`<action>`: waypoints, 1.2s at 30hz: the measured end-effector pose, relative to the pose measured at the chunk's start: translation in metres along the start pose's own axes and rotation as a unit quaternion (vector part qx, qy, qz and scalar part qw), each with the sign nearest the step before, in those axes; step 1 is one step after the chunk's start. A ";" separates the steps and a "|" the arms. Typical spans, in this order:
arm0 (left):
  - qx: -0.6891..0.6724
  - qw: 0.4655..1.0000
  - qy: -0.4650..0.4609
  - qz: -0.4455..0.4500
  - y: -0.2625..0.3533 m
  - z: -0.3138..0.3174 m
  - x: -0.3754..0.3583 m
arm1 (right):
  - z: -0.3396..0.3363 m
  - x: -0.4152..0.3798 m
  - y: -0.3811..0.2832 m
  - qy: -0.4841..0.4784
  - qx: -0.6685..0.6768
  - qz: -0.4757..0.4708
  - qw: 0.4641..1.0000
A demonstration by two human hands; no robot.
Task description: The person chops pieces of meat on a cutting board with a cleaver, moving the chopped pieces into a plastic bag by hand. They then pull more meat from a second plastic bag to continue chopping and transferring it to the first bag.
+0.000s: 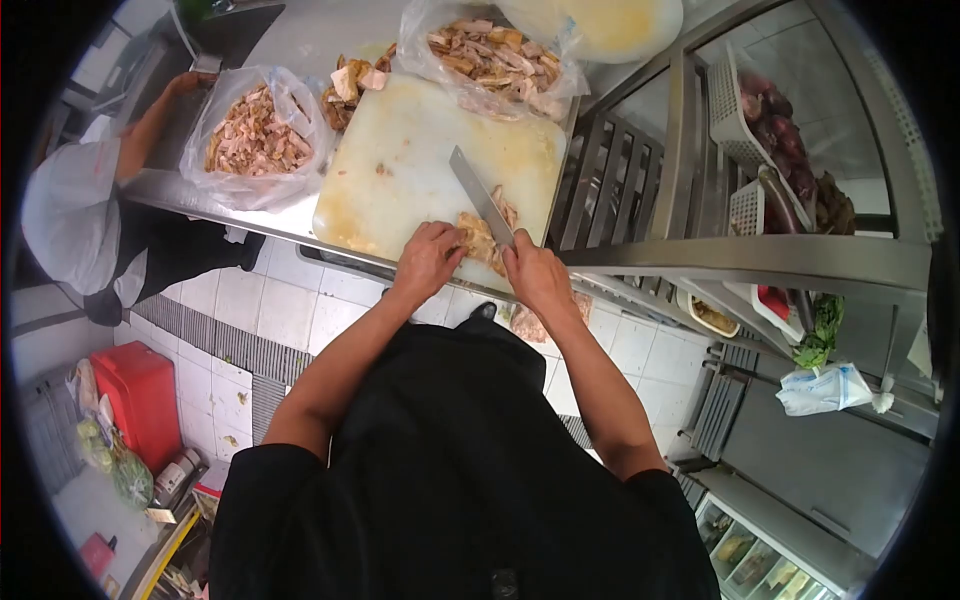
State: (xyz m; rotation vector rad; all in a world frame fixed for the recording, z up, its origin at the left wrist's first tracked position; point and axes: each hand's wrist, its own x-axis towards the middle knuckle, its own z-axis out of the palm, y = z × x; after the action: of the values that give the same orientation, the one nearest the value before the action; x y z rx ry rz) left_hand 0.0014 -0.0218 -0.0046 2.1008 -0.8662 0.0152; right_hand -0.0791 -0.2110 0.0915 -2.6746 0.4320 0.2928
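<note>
My right hand (538, 273) is closed round the handle of a kitchen knife (480, 198) with a long, broad blade that points away and to the left. Under and beside the blade lies a piece of cooked meat (478, 240), with cut strips on the far side of the knife. My left hand (430, 262) has its fingers curled against the meat's left side, pressing it down. All this is at the near edge of a worn white cutting board (400, 150), yellowed in patches. The knife's handle is mostly hidden in my grip.
Plastic bags of cut meat stand at the left (258, 135) and far side (490, 60) of the board. Browned meat chunks (350, 88) lie between them. A metal rack (760, 252) with vegetable baskets rises close on the right. Another person (75, 195) stands at the left.
</note>
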 end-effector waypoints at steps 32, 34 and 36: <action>0.008 1.000 0.009 0.002 0.000 -0.002 0.001 | -0.040 -0.011 -0.034 0.177 0.176 -0.044 0.967; 0.006 1.000 0.009 0.005 0.000 -0.001 0.002 | 0.003 -0.002 -0.007 0.087 0.085 -0.032 0.992; 0.003 1.000 0.006 -0.003 0.003 0.000 0.000 | 0.012 0.001 0.000 -0.003 -0.008 -0.020 1.000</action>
State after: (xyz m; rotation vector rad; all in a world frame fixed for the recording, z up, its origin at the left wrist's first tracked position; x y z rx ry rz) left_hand -0.0006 -0.0235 -0.0023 2.1068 -0.8548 0.0273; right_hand -0.0798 -0.2062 0.0809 -2.6926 0.3757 0.2946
